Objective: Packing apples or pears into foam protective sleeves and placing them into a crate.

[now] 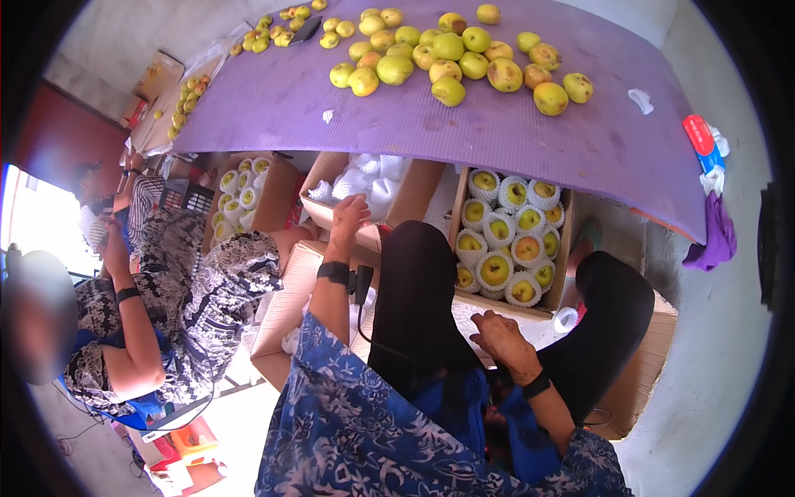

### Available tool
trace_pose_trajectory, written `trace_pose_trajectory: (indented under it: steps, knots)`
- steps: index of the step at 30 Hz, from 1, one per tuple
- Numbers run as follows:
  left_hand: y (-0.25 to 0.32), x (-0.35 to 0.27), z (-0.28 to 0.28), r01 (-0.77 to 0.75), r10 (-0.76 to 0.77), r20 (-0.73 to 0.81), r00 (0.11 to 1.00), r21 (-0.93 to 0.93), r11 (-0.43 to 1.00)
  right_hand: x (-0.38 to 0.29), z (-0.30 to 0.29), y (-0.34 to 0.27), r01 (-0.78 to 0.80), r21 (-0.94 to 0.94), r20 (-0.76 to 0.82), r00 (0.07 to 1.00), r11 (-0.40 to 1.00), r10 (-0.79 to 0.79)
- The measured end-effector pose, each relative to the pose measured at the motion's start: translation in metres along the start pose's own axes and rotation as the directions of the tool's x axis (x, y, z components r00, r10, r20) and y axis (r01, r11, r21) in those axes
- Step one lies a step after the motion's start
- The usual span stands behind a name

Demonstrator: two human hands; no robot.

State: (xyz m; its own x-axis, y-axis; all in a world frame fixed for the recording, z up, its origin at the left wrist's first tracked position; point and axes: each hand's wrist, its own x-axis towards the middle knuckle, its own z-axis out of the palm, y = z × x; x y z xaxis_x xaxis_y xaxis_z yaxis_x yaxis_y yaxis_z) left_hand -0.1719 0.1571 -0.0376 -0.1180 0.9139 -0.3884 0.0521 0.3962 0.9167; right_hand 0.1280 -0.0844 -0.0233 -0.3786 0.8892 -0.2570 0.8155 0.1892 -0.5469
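Note:
My left hand is over the near edge of a cardboard box that contains white foam fruit nets. Its fingers are loosely bent, with nothing visible in them. My right hand hovers above my lap between my knees, fingers a little apart and no object showing. Beyond it stands a cardboard box packed with yellow-green apples, each in a white foam net. A single foam net is beside that box's near right corner.
Loose apples lie on the purple-covered table, with a dark flat object among them. On the left a co-worker sits holding a netted fruit. Another open carton stands by my left leg. A purple cloth hangs at right.

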Motion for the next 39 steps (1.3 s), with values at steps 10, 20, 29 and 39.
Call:
trace_pose_trajectory:
  steps: [10,20,29,39]
  knots:
    - [-0.025,0.062,0.029,-0.285,0.232,0.166,0.958,0.508,0.813,0.007,0.008,0.002,-0.008,-0.027,0.008,1.0,1.0,0.008]
    - [-0.05,0.084,0.038,-0.453,0.234,0.404,0.884,0.621,0.639,0.008,0.014,0.009,-0.013,0.014,-0.019,1.0,1.0,0.014]
    - [-0.022,0.044,0.018,-0.499,0.493,0.274,0.826,0.761,0.414,0.015,0.012,0.0,-0.04,-0.088,-0.005,0.999,0.995,0.04]
    - [0.122,-0.108,0.063,-0.896,0.836,0.439,0.327,0.426,0.127,0.042,-0.077,-0.035,0.134,0.512,-0.465,0.874,0.849,0.143]
